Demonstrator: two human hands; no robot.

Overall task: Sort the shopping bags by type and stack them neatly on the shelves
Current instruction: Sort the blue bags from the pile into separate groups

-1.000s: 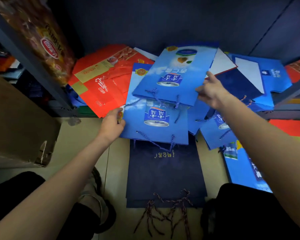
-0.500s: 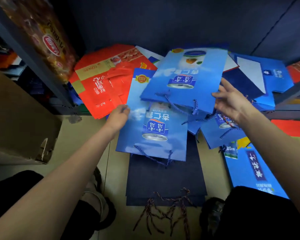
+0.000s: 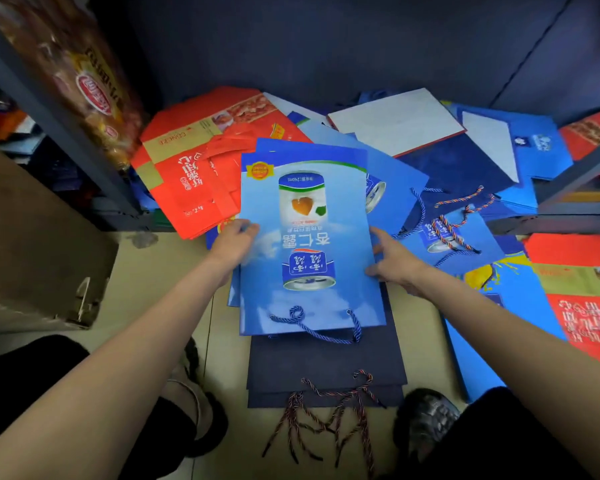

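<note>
Light blue bag (image 3: pixel 309 244) lies flat on floor, on top of dark blue bags (image 3: pixel 326 368). Left hand (image 3: pixel 234 242) holds left edge, fingers curled on it. Right hand (image 3: pixel 394 261) touches right edge, fingers out straight. Good way, I think: push both edges in, line up corners with blue bags under it. Keep rope handle (image 3: pixel 317 323) flat. Red bags (image 3: pixel 194 174) stay apart.

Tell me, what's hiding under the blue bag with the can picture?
Under the blue bag peek edges of more blue bags, then a dark navy bag with striped cords, lying on the floor. How many blue ones are stacked there is covered.
</note>
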